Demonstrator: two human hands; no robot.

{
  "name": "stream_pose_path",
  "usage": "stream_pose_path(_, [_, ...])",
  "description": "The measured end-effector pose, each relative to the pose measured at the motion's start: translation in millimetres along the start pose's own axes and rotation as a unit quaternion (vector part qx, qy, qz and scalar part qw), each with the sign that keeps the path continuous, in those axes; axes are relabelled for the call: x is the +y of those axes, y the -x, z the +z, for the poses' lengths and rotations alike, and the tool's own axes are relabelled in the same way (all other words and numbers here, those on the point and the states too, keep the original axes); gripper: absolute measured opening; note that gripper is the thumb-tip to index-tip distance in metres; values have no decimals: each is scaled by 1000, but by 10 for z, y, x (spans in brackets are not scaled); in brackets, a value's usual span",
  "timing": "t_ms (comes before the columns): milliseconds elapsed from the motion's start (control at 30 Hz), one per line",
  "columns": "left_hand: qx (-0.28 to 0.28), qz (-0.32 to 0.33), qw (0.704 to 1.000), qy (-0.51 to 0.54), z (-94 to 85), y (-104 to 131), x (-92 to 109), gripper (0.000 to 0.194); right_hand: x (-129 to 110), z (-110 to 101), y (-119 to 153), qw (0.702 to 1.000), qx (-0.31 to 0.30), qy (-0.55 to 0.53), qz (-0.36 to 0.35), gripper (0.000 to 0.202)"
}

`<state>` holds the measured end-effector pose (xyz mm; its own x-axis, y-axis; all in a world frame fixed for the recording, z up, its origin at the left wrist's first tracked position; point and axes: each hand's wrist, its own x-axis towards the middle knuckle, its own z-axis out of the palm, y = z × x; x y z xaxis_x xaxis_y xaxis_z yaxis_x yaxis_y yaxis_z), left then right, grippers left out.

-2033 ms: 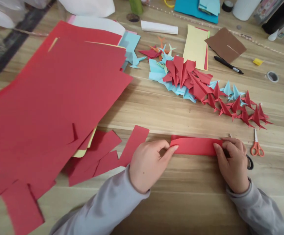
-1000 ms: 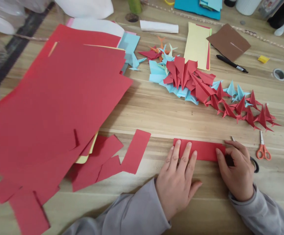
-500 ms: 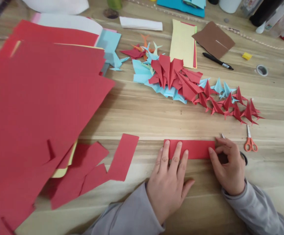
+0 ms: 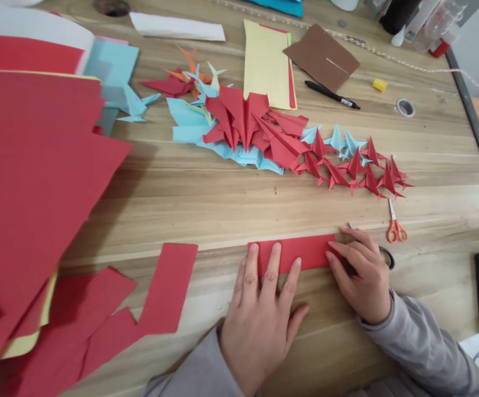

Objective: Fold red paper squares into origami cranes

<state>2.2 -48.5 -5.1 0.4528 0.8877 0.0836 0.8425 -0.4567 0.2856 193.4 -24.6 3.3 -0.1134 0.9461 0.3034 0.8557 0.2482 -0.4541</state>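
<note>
A folded red paper strip (image 4: 311, 255) lies lengthwise on the wooden table. My left hand (image 4: 259, 309) rests on its left part, fingers spread and flat, pressing it down. At the strip's right end my right hand (image 4: 361, 270) pinches the edge between thumb and forefinger. Under that hand lies a pair of scissors with a black handle (image 4: 387, 257), mostly hidden, with its tip showing. Orange-handled scissors (image 4: 396, 230) lie just beyond, to the right. Loose red paper pieces (image 4: 168, 289) lie to the left of my left hand.
A large stack of red sheets (image 4: 36, 165) covers the left side. Folded red paper planes (image 4: 245, 118) and small red folded figures (image 4: 355, 165) form a row behind my hands. Farther back are yellow paper (image 4: 266, 66), a pen (image 4: 332, 95) and a tape roll (image 4: 405, 107).
The view has swung right, so things sit farther left in the picture. My right forefinger has come down to the strip's right end; my left hand stays flat on it.
</note>
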Motion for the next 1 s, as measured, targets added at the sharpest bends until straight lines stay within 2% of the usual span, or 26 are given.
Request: stream_pose_path(1000, [-14,5,1000,2,-13,-8,-1,56,-32,2,19,1000,22,-19,-2,14])
